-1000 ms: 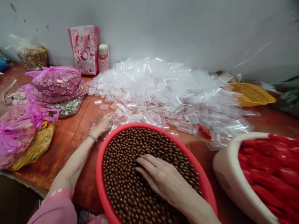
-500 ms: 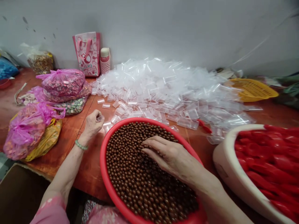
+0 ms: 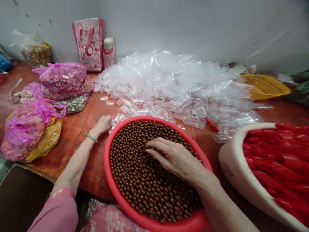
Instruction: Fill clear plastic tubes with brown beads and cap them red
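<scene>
left hand (image 3: 102, 124) has shifted right, to the near edge of the loose heap of clear, tube-like plastic pieces (image 3: 164, 80)

it has turned palm-down at the far left of the round red plastic basin (image 3: 107, 161), while the right hand (image 3: 175, 156) has stayed over the small, glossy brown balls (image 3: 130, 167) filling that basin. the left fingertips are hidden, so i cannot tell whether they are grasping a piece or free. the right fingers are loosely bent, tips among the balls; whether any are pinched, i cannot tell.

the balls come up close to the basin's far rim, so a quick outward sweep of the right hand could roll some over onto the reddish-brown table (image 3: 74, 132). the left hand is just beside that rim, and a knock there could jar the basin. the clear pieces are stacked loosely; tugging one from the near edge might send others sliding, perhaps in among the balls. on the right, a cream plastic tub (image 3: 231, 151) of red plastic pieces (image 3: 287, 164) stands near the right forearm, where a wide elbow could bump it. one stray red piece (image 3: 212, 125) beside the heap could get swept up too.
</scene>
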Demonstrator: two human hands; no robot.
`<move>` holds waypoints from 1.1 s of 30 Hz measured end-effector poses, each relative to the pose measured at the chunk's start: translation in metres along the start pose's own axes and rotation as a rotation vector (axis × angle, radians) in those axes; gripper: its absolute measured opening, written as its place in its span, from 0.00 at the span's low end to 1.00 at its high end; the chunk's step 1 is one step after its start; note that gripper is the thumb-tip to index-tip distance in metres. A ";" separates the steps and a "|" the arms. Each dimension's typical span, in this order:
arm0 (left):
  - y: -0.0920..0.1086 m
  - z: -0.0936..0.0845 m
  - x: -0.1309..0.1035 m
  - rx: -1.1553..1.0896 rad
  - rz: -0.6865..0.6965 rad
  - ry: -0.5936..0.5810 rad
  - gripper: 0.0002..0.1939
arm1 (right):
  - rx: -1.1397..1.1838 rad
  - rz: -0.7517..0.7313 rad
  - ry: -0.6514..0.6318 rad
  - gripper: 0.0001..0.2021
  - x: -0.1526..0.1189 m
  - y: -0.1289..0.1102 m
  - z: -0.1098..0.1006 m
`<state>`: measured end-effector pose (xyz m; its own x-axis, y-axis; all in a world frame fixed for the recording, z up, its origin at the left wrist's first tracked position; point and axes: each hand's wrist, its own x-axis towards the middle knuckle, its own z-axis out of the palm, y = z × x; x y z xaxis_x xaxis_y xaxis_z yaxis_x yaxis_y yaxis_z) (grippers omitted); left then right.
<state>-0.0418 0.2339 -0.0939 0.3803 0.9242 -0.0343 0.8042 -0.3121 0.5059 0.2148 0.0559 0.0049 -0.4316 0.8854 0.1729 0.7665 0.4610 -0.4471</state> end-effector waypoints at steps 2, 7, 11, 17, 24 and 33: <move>0.000 -0.003 -0.001 -0.049 -0.016 0.025 0.06 | 0.020 -0.004 0.010 0.10 0.000 0.000 0.000; 0.006 -0.029 -0.018 -0.234 -0.059 0.148 0.07 | 0.156 -0.018 0.066 0.09 -0.001 -0.002 -0.008; 0.034 -0.057 -0.050 -0.513 0.044 0.143 0.14 | 0.329 0.013 0.135 0.09 0.005 -0.007 -0.013; 0.097 -0.060 -0.096 -1.132 0.232 -0.187 0.18 | 0.641 0.021 0.109 0.18 0.022 -0.022 -0.009; 0.126 -0.041 -0.115 -1.185 0.168 -0.225 0.19 | 0.856 0.003 0.062 0.17 0.020 -0.019 -0.004; 0.123 -0.036 -0.116 -1.086 0.072 -0.262 0.22 | 0.709 0.111 -0.019 0.14 0.002 -0.007 -0.020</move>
<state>-0.0036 0.0958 0.0037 0.5973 0.7970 -0.0898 -0.0009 0.1127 0.9936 0.2178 0.0560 0.0260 -0.3823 0.9205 0.0805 0.3155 0.2119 -0.9249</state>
